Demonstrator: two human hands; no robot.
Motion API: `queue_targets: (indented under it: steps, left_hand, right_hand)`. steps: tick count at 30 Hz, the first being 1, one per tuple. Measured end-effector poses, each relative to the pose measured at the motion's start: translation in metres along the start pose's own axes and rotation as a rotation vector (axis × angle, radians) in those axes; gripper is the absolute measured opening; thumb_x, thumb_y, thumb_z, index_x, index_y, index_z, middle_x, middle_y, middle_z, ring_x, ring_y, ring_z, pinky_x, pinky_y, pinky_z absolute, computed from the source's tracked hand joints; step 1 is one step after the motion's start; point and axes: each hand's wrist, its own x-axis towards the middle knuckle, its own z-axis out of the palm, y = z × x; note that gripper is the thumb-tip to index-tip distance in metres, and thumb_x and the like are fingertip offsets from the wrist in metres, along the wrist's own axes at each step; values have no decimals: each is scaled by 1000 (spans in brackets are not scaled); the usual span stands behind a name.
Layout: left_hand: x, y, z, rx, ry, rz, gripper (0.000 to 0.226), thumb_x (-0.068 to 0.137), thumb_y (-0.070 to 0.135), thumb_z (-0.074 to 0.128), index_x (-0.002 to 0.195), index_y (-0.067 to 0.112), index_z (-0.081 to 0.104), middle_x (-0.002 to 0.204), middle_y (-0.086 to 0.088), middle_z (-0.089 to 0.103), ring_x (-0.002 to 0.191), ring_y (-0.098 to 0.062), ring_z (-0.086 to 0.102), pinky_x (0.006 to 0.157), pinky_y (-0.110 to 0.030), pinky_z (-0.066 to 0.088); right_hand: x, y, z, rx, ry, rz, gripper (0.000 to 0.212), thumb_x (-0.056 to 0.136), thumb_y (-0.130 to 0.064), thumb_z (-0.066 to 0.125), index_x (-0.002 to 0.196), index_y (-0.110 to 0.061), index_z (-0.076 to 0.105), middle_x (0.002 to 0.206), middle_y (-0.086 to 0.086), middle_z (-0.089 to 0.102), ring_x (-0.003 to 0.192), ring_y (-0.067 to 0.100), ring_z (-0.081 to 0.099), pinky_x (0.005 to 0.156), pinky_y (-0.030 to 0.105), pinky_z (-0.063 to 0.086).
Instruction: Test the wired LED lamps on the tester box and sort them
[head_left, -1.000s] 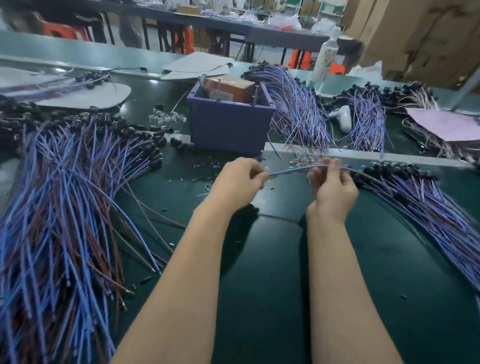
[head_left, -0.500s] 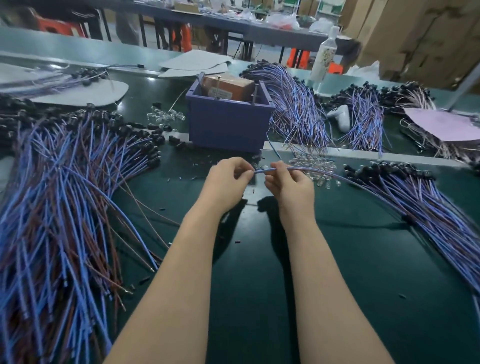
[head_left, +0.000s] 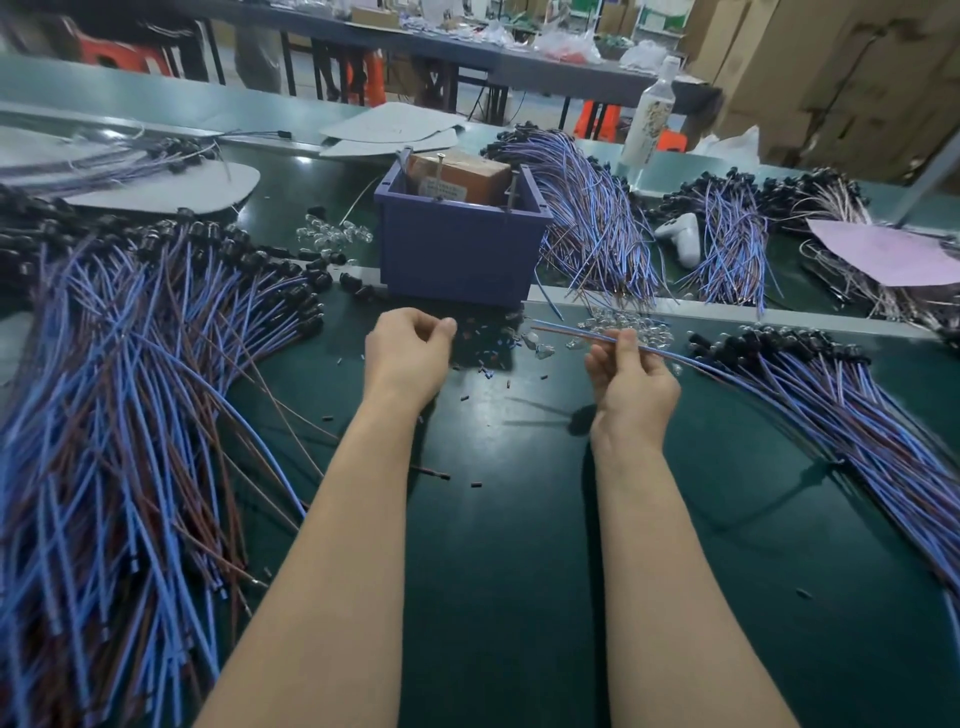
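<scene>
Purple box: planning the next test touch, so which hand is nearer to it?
Left. The left hand hovers just in front of the purple box; the right hand is farther right, pinching a blue wire.

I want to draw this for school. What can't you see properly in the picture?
- Head view: whether the left hand pinches anything; its curled fingers cover it.
- Head view: the lamp end of the wires in the right hand; lost in the right pile.
- Head view: the label on the brown box; too small.
- Head view: the left pile; cut off by the left and bottom edges.
</scene>
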Motion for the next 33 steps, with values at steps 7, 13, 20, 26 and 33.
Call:
queue_targets:
  steps: [7,13,20,26,33]
  left_hand:
    - [-9,10,7,156,86,109,33,88,12,52,119,18,62,132,-6,46,125,-26,41,105,-33,35]
    - [-28,32,34,-292,-354,158,25,98,21,49,109,6,66,96,-4,67,85,-10,59,81,-22,47]
    - [-19,24,41,-561,-109,-86,27,99,16,46,81,5,63,63,-3,55,52,-12,49,51,-23,41]
    - [-2,32,27,-658,18,-28,26,100,17,45,80,18,61,74,3,61,65,-4,59,67,-23,49]
    - [4,32,35,-766,61,-27,8,95,13,55,90,8,60,76,-3,63,67,-13,58,66,-24,51]
  right_hand:
    - [-10,1,11,133,-84,152,21,96,-9,52,77,-5,60,51,-4,65,49,4,63,54,16,55]
    - [-28,6,29,200,-195,375,15,93,-15,55,83,-11,64,63,-2,68,59,10,60,63,20,49]
    - [-47,-5,34,-405,-396,297,28,98,-22,48,80,-7,65,57,2,58,45,8,52,46,18,47]
    - [-45,-28,36,-943,-393,-482,21,95,-21,53,85,-12,69,74,2,67,68,13,61,68,28,50]
    - [-28,-3,50,-1115,-483,-445,19,93,-15,54,100,-9,70,96,7,71,91,22,63,81,29,46]
